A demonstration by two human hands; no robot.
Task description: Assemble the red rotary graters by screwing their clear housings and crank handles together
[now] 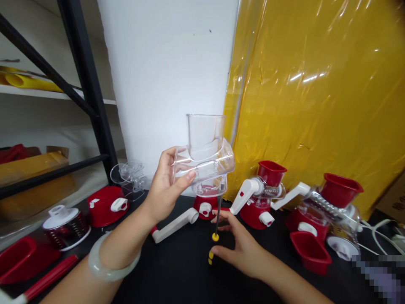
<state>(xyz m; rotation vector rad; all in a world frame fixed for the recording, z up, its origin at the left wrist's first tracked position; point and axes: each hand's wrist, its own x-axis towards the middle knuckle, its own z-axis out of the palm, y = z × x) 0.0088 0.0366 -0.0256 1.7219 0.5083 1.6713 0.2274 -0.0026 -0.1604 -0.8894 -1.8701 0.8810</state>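
Now, left hand (166, 185): clasped on the left end of the clear housing (209, 158), thumb across its front, fingers behind; bangle (114, 262) at the wrist
Clear housing: held up above the worktop (177, 278), between its left and right edges, the open chute upward
Screwdriver (218, 215): nearly upright, shaft rising to the underside of the housing, yellow-and-black handle below
Right hand (240, 245): fingers curved loosely about the screwdriver, thumb at its handle; cannot tell whether the grip is closed
Middle base (201, 202): red, white knob in front, on the worktop towards the far edge, behind the screwdriver
Loose crank (175, 226): white, lying between the forearms, in front of the middle base
Far left corner: red base (106, 207) with a white knob, spare clear part (129, 177) behind it
Left edge: grater drum (66, 228) with a white top, then a red hopper (22, 257) and red handle (50, 276) nearer the wearer
Right side: two grinders, the inner (257, 207) and the outer (316, 211), both with red hoppers
Red tray (311, 249): in front of the outer grinder
White cable (382, 232): by the right edge
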